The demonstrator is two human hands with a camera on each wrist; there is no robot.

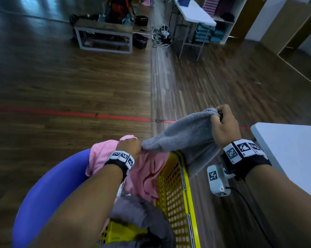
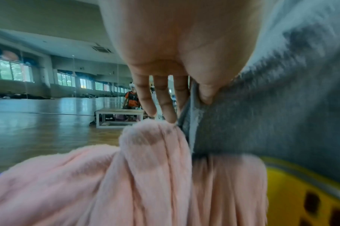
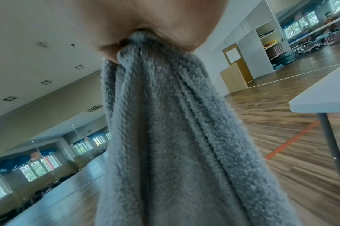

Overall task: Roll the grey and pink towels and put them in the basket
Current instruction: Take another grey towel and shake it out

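A grey towel (image 1: 183, 135) hangs stretched between both hands above the yellow perforated basket (image 1: 176, 194). My right hand (image 1: 222, 119) grips its upper corner in a fist, with the grey towel (image 3: 165, 137) hanging down from it. My left hand (image 1: 131, 147) pinches the lower corner of the grey towel (image 2: 262, 114) between thumb and forefinger, the other fingers (image 2: 161, 97) straight. A pink towel (image 1: 145, 174) lies bunched over the basket's far end, and this pink towel (image 2: 126, 183) sits just under my left hand. More grey cloth (image 1: 144, 217) lies in the basket.
A blue round tub (image 1: 44, 197) stands left of the basket. A white table (image 1: 290, 153) is close on the right. Across the wooden floor stand a low bench (image 1: 104, 36), a folding table (image 1: 192, 13) and shelves (image 1: 224, 20). A red line (image 1: 70, 114) crosses the floor.
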